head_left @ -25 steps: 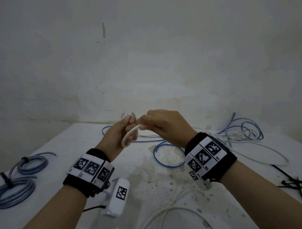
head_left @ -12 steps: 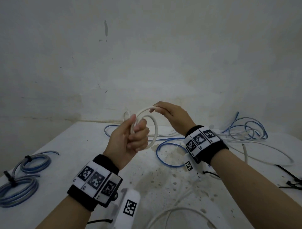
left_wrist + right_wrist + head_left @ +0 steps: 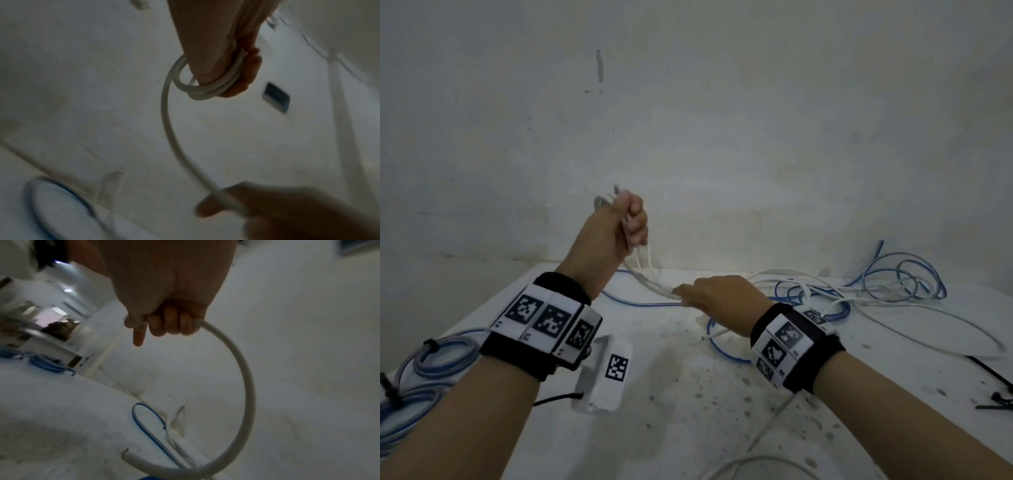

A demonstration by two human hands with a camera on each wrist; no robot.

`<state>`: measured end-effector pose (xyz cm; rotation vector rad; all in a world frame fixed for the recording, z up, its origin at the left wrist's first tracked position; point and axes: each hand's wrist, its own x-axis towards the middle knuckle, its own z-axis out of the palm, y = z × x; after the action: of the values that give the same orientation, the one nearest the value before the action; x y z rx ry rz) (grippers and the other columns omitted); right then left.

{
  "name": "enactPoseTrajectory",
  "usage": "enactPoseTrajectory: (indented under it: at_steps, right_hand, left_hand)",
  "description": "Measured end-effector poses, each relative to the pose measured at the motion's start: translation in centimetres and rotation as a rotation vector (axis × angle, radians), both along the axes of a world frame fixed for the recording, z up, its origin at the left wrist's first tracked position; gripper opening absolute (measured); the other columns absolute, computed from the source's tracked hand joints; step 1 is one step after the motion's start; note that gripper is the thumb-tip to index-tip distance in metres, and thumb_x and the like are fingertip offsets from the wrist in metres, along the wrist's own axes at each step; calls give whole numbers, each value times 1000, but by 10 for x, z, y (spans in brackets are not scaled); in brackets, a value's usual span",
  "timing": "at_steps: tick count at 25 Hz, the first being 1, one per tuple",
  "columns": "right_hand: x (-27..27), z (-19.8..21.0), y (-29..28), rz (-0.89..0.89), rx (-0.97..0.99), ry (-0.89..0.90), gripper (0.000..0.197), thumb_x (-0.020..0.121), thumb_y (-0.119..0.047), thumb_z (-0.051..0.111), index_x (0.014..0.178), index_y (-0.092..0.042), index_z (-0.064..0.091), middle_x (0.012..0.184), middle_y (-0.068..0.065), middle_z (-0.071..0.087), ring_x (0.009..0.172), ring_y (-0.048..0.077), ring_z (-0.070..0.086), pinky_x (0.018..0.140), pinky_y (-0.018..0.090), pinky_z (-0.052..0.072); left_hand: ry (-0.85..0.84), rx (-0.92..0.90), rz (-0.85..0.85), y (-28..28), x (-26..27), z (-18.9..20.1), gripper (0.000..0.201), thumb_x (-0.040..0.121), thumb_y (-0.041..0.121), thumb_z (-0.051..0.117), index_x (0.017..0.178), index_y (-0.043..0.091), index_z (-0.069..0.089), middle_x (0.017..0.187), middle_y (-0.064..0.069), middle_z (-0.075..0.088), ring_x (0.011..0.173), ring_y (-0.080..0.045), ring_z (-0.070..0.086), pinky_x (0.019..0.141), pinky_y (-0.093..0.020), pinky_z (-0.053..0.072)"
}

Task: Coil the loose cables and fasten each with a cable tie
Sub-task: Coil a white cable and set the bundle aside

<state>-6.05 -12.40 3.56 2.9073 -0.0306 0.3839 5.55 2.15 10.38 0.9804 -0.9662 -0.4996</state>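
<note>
**A:** So what's being held by the left hand point(image 3: 616, 229) here?

**B:** A small white coil point(image 3: 202, 87). The fingers point(image 3: 249, 71) are curled tight round a couple of loops, which are pressed into the palm, and the hand is raised well above the table point(image 3: 688, 411). From the coil a single strand of the white cable point(image 3: 650, 281) is led down to the right hand point(image 3: 717, 298).

**A:** And the right one, gripped too?

**B:** Yep. That same cable point(image 3: 244, 374) is wrapped by three curled fingers point(image 3: 170, 321), while the index is left sticking out straight. Past the fist, the cable is bent into a wide arc and its cut end is seen low over the table top. The hand is held low, near the middle of the table.

**A:** What else is lying around?

**B:** A loose tangle of blue and white cables point(image 3: 893, 284) is spread along the far edge, toward the far right corner. Two blue coils point(image 3: 424, 370) already cinched with black ties are parked at the left edge. A few black cable ties point(image 3: 996, 397) are piled at the right edge. The table top itself is stained and speckled. Marker-covered wristbands point(image 3: 544, 322) are worn on both wrists.
</note>
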Motion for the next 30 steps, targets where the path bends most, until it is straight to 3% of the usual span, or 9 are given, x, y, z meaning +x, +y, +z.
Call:
enactPoseTrajectory:
  at_steps: [4, 8, 12, 15, 17, 21, 24, 27, 30]
  right_hand:
    - [-11, 11, 21, 305, -358, -267, 28, 86, -27, 41, 73, -18, 64, 55, -2, 52, 41, 18, 47, 42, 21, 17]
    - [-17, 29, 40, 430, -313, -386, 10, 73, -20, 76, 70, -19, 66, 65, -5, 63, 47, 15, 52, 45, 17, 19]
    - [-24, 27, 49, 475, -243, -350, 15, 74, -20, 74, 67, -15, 62, 57, -2, 56, 43, 17, 48, 42, 17, 20]
    - [-26, 13, 48, 432, -250, -237, 19, 65, -16, 84, 70, -16, 65, 56, -1, 54, 40, 18, 48, 39, 17, 21]
    - [-25, 0, 48, 428, -209, -215, 16, 66, -15, 83, 71, -16, 67, 55, -1, 54, 38, 19, 48, 39, 16, 19]
    - [-27, 1, 54, 452, -203, -287, 16, 84, -25, 55, 76, -21, 67, 56, -4, 51, 41, 15, 46, 39, 17, 19]
    - [-29, 23, 48, 419, -299, -335, 18, 85, -28, 53, 74, -21, 66, 55, -4, 49, 40, 14, 43, 40, 18, 19]
    - [-34, 32, 39, 390, -321, -330, 13, 84, -27, 63, 74, -20, 65, 54, -3, 47, 39, 16, 42, 39, 18, 18]
    - [-35, 45, 38, 313, -238, -378, 26, 88, -35, 46, 75, -22, 64, 56, -5, 53, 42, 16, 48, 37, 20, 23]
  left_hand:
    - [-531, 391, 243, -8, 14, -55, 35, 99, 22, 37, 66, 13, 44, 53, 9, 46, 49, -4, 42, 62, -24, 39]
    - [-575, 438, 105, -20, -1, -86, 19, 97, 14, 40, 90, 7, 56, 83, -2, 58, 70, -1, 55, 70, -13, 46]
    - [-202, 199, 191, -29, -6, -56, 34, 100, 18, 29, 70, 10, 42, 55, 1, 45, 44, -1, 47, 58, -11, 47]
    - [405, -186, -35, -23, 6, -38, 40, 101, 29, 23, 66, 16, 36, 42, 9, 41, 37, -2, 42, 57, -14, 52]
    - [637, -396, -192, -14, 15, -27, 39, 100, 33, 24, 67, 17, 37, 45, 10, 41, 37, -1, 39, 51, -12, 47]
    - [388, -149, -122, -4, 23, -18, 38, 100, 33, 22, 68, 19, 36, 44, 10, 35, 35, -2, 32, 43, -11, 38]
    - [78, 217, -31, -4, 21, -30, 38, 101, 28, 22, 67, 17, 34, 40, 10, 34, 32, -1, 30, 39, -13, 34]
    - [-34, 389, -3, -3, 19, -43, 37, 101, 23, 25, 67, 13, 36, 43, 9, 38, 35, -4, 35, 40, -13, 35]
    - [-177, 558, 21, -3, 0, -55, 39, 100, 20, 29, 64, 11, 40, 47, 4, 40, 38, -4, 39, 39, -10, 34]
